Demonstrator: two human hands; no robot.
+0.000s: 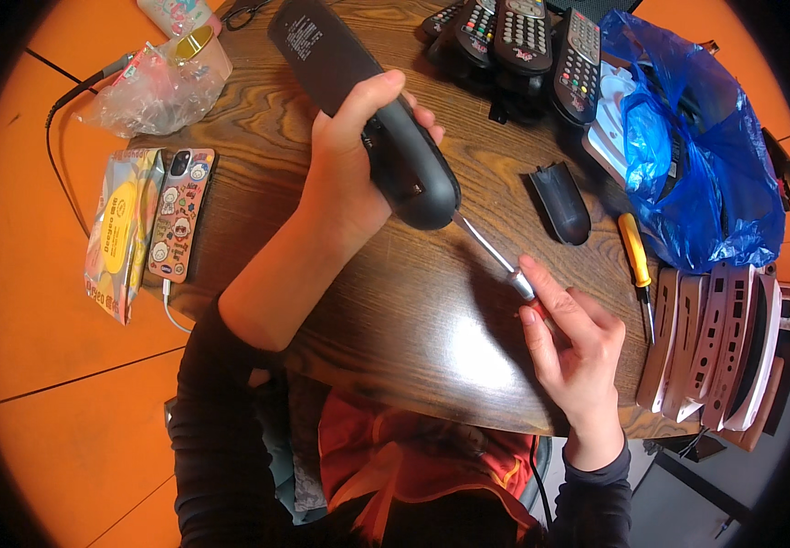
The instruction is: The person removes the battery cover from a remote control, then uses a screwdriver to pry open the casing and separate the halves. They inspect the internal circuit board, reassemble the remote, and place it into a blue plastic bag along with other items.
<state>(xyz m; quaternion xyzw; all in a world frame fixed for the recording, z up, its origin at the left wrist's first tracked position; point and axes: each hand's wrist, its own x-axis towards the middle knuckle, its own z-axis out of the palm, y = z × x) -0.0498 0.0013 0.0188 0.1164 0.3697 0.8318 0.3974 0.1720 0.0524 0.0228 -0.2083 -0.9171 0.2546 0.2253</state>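
A black remote control [406, 169], back side up and without its battery cover, is gripped by my left hand [345, 155] above the wooden table. My right hand [578, 333] pinches the handle of a screwdriver [491, 247] between thumb and fingers. Its thin metal shaft reaches up to the rounded lower end of the remote; whether the tip sits in a seam there is too small to tell. On the table to the right lies a loose black battery cover [561, 203]. Beside it rests a second screwdriver [635, 256] with a yellow handle.
Several remotes [523, 41] are piled at the far side. A blue plastic bag [696, 155] fills the right, above a row of white boxes with ports [715, 347]. At left lie a phone [179, 219] on a cable, a wipes packet [124, 233] and a clear bag [162, 96].
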